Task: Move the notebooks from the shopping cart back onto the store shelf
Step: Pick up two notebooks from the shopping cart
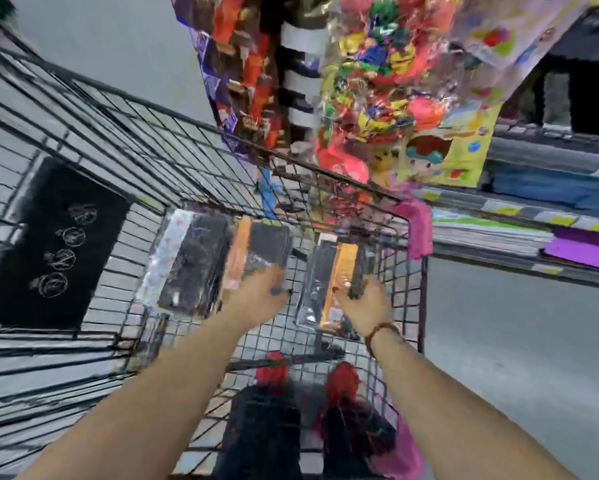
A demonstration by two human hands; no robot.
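Black pad (pixel 54 244): leans inside the left wall of the shopping cart (pixel 125 112); chalk-like round drawings on it, no readable words
Left stack of notebooks (pixel 204 258): flat on the cart's wire floor; dark covers with an orange strip; print too blurred to read
Left hand (pixel 256 296): on the stack's near right corner, fingers curled over the cover; whether they truly clasp it I cannot tell
Right stack of notebooks (pixel 332 282): on the cart floor by the right wall; orange and dark, wrapped in shiny film
Right hand (pixel 364 306): fingers bent onto this stack's near end; beaded bracelet (pixel 381 332) at the wrist
Store shelf (pixel 519 216): right of the cart; yellow price tags unreadable; purple and pale paper goods stacked
Room: grey smooth floor; bright toys hanging ahead
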